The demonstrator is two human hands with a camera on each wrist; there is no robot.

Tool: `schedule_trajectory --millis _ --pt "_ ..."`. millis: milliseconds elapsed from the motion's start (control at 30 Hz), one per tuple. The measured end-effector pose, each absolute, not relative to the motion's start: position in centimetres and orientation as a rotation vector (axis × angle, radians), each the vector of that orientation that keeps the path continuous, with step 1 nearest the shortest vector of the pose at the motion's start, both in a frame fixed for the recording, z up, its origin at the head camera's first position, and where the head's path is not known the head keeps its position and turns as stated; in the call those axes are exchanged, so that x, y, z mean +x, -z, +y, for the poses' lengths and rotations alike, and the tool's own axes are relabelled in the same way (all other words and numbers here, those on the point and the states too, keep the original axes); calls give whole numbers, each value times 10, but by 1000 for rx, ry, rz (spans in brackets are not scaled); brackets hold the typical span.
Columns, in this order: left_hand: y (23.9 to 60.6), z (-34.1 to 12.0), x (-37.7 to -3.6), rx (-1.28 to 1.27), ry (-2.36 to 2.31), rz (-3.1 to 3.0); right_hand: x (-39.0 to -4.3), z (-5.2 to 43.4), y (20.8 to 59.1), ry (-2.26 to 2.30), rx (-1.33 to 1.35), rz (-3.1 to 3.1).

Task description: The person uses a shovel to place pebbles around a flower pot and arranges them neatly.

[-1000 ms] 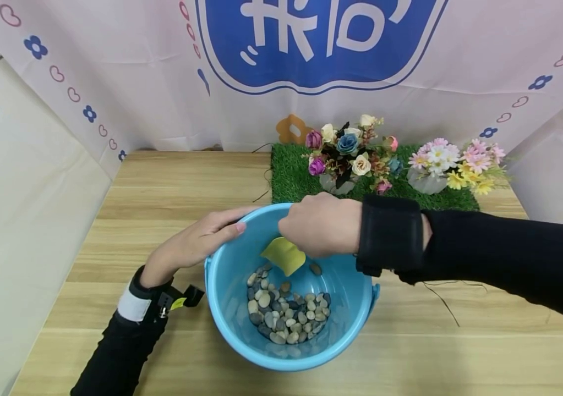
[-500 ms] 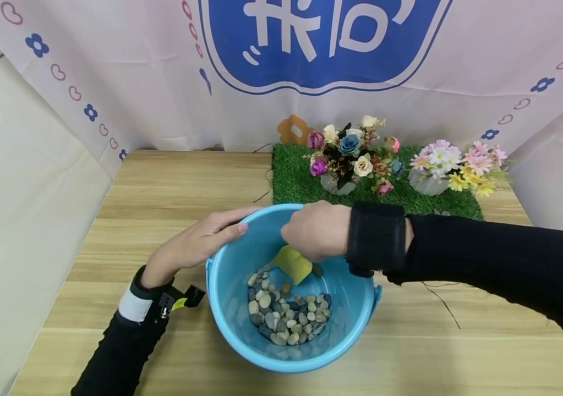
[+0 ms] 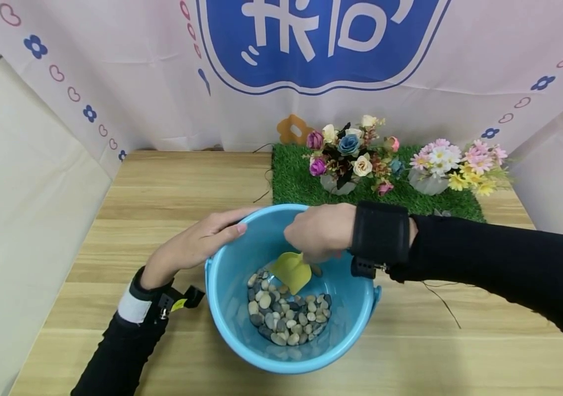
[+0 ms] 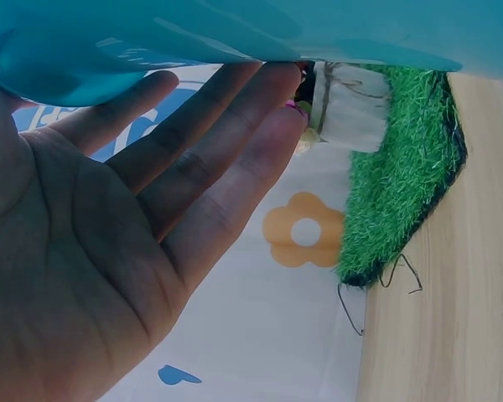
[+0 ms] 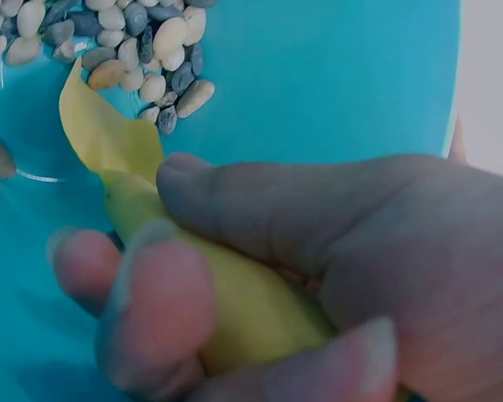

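A light blue bucket (image 3: 291, 364) stands on the wooden table with a heap of grey and tan pebbles (image 3: 288, 324) at its bottom. My right hand (image 3: 318, 231) reaches over the far right part of the bucket and grips the handle of a yellow scoop (image 3: 291, 273). Its blade points down at the pebble heap, and the right wrist view shows the thumb and fingers wrapped round the handle (image 5: 251, 310). My left hand (image 3: 197, 242) rests at the bucket's left rim, thumb over the edge. In the left wrist view its straight fingers (image 4: 226, 167) touch the outer wall.
Behind the bucket lies a green artificial grass mat (image 3: 293, 173) bearing a rose arrangement (image 3: 353, 151) and a pot of daisies (image 3: 439, 162). A printed cloth (image 3: 152, 99) hangs behind the table. Thin dark strands (image 3: 442, 302) lie at the right.
The yellow scoop has moved down and slightly right, closer to the pebbles, its blade turning as my right hand shifts. My left hand and the bucket stay in place.
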State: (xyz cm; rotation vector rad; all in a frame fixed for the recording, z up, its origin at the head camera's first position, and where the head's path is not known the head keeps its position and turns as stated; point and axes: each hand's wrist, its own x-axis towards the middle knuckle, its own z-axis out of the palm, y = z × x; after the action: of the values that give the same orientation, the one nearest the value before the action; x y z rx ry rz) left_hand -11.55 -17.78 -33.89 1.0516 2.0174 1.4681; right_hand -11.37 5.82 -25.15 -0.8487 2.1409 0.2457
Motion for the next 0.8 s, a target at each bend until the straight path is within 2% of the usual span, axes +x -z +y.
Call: schedule_trajectory --millis 200,800 --pt "339 -179 -115 1030 -1459 2039 -115 60 254 -201 -836 2083" --pt "341 -179 -115 1036 -1477 2016 -119 69 247 -130 -1025 2050"
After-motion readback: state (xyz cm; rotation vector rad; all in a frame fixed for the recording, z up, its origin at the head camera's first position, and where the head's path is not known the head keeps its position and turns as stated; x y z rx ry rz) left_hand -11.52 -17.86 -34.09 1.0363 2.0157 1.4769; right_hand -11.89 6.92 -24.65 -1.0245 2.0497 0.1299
